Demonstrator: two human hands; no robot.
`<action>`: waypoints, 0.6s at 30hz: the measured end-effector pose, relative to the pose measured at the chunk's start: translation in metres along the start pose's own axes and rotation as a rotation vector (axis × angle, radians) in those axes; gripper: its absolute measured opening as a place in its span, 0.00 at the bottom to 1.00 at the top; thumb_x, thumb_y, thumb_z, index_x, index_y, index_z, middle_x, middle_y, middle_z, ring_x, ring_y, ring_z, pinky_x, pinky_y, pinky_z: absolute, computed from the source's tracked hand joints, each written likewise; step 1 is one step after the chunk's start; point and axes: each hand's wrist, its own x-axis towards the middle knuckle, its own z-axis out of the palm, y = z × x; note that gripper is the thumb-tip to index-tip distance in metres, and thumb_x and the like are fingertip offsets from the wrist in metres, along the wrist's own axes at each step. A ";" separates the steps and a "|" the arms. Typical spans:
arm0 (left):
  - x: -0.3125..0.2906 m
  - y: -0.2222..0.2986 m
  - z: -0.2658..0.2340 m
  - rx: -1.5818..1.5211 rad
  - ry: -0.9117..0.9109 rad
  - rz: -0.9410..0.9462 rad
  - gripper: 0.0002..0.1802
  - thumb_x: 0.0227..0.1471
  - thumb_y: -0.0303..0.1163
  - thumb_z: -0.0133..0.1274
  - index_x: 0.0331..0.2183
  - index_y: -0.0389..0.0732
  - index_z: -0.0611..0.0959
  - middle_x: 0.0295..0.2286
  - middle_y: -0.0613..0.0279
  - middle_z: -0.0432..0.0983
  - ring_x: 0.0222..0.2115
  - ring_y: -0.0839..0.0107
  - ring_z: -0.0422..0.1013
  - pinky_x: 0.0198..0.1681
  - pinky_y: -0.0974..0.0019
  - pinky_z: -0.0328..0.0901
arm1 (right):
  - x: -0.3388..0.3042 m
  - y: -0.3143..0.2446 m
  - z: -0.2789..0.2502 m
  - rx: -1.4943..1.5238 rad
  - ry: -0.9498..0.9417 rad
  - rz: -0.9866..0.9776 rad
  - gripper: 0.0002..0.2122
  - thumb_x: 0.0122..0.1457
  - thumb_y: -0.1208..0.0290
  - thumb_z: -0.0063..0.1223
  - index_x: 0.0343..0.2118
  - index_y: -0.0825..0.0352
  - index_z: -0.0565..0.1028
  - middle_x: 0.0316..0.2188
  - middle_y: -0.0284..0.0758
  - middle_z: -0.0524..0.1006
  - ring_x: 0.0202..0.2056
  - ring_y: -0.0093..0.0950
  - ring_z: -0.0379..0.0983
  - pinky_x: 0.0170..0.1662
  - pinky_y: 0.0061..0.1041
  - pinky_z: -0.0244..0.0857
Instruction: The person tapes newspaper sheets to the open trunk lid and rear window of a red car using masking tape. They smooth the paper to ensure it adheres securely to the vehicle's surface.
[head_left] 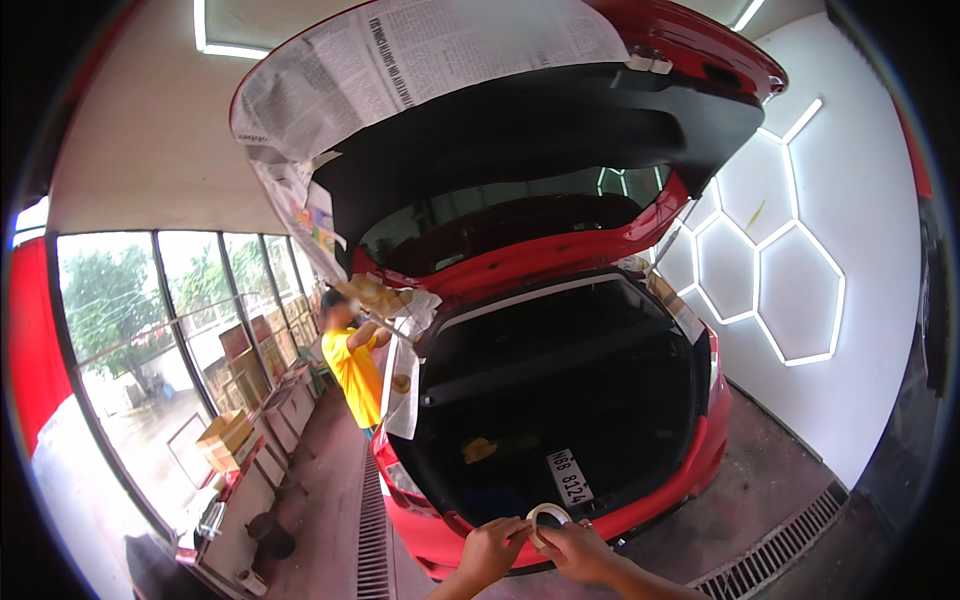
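A roll of pale masking tape [536,520] is held up between my two hands, in front of the rear bumper of a red hatchback [625,530]. My right hand [580,552] grips the roll from its right side. At the roll's left edge, the fingers of my left hand [492,547] are pinched together; whether a tape end lies between them is too small to make out. Above, the tailgate [520,110] stands raised, with newspaper [430,60] covering much of its outer edge. Inside the open boot lie a licence plate [571,478] and a small yellowish item [479,450].
A person in a yellow shirt [355,360] stands at the car's left side, near more masking paper [403,390]. Along the windows runs a low ledge with a cardboard box [226,438]; a dark bucket [270,536] sits below. Floor grates [780,545] flank the car. Hexagonal lights [757,280] line the right wall.
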 end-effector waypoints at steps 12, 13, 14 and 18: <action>-0.017 -0.054 0.025 -0.416 -0.352 -0.191 0.10 0.67 0.34 0.54 0.40 0.35 0.78 0.38 0.56 0.76 0.40 0.66 0.74 0.45 0.62 0.68 | -0.005 0.012 0.032 0.118 0.279 0.069 0.15 0.67 0.68 0.54 0.55 0.63 0.74 0.30 0.41 0.83 0.35 0.45 0.82 0.40 0.46 0.71; -0.018 -0.059 0.023 -0.583 -0.429 -0.326 0.11 0.68 0.34 0.54 0.41 0.35 0.78 0.38 0.59 0.76 0.40 0.69 0.73 0.45 0.63 0.67 | -0.005 0.012 0.029 0.122 0.292 0.069 0.16 0.67 0.68 0.55 0.56 0.63 0.74 0.30 0.40 0.83 0.35 0.43 0.82 0.39 0.45 0.72; -0.016 -0.065 0.020 -0.749 -0.505 -0.463 0.12 0.69 0.35 0.54 0.42 0.34 0.78 0.38 0.62 0.76 0.39 0.72 0.72 0.45 0.64 0.67 | -0.007 0.007 0.028 0.173 0.285 0.105 0.16 0.67 0.68 0.55 0.56 0.63 0.74 0.29 0.38 0.83 0.33 0.41 0.82 0.37 0.43 0.73; -0.009 -0.064 0.030 -0.694 -0.288 -0.307 0.07 0.61 0.26 0.64 0.37 0.37 0.81 0.35 0.67 0.78 0.33 0.79 0.72 0.38 0.71 0.68 | -0.006 -0.019 0.006 0.070 0.407 0.086 0.14 0.65 0.70 0.57 0.53 0.63 0.77 0.24 0.32 0.82 0.27 0.33 0.83 0.29 0.34 0.73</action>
